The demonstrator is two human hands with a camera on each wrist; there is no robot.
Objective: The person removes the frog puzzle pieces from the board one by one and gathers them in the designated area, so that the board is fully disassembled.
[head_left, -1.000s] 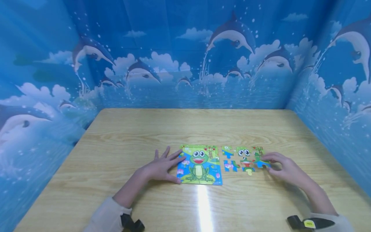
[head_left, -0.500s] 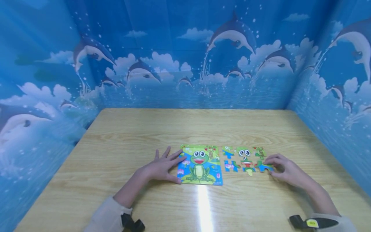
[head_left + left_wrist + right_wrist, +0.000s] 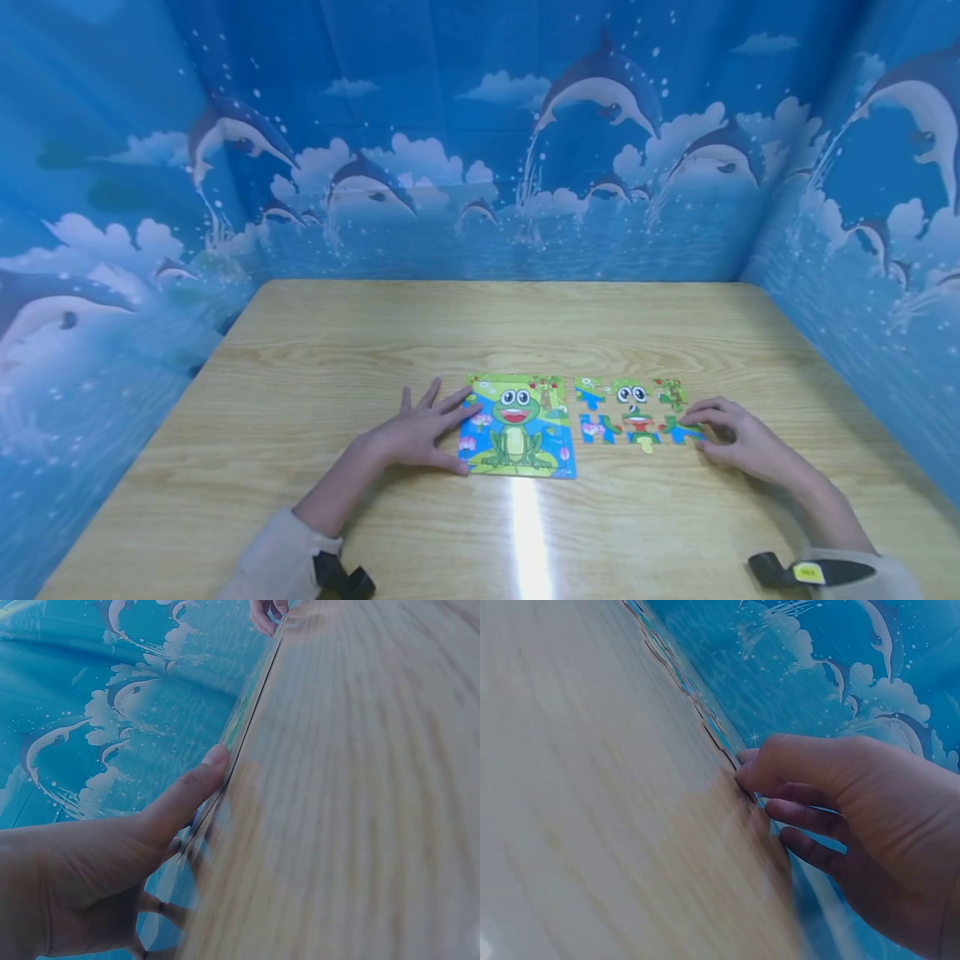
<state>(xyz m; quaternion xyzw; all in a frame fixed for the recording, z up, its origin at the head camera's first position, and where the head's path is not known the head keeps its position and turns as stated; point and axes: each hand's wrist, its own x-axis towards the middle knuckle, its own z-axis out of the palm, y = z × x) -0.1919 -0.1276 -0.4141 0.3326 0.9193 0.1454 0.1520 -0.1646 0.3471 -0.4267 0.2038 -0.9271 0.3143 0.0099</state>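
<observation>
A square frog picture board [image 3: 517, 429] lies flat on the wooden table. My left hand [image 3: 420, 433] rests along its left edge, fingers spread, index fingertip over the picture and thumb at the lower left corner. In the left wrist view the thumb [image 3: 196, 784] lies along the board's thin edge. To the right, my right hand [image 3: 738, 437] pinches a blue and green puzzle piece [image 3: 682, 431] between thumb and fingers, low at the table. That piece sits at the right end of the lower row, beside a frog-mouth piece [image 3: 641, 427] and a lotus piece [image 3: 597, 430].
An upper row holds a blue and green corner piece [image 3: 590, 393], a frog-eyes piece [image 3: 632, 393] and a tree piece [image 3: 671, 393]. Blue dolphin curtains [image 3: 480, 167] stand around the back and sides of the table [image 3: 375, 333].
My right hand has shifted slightly right, and the pinched piece has come down and right, away from the tree piece. My left hand and the board have stayed put.
</observation>
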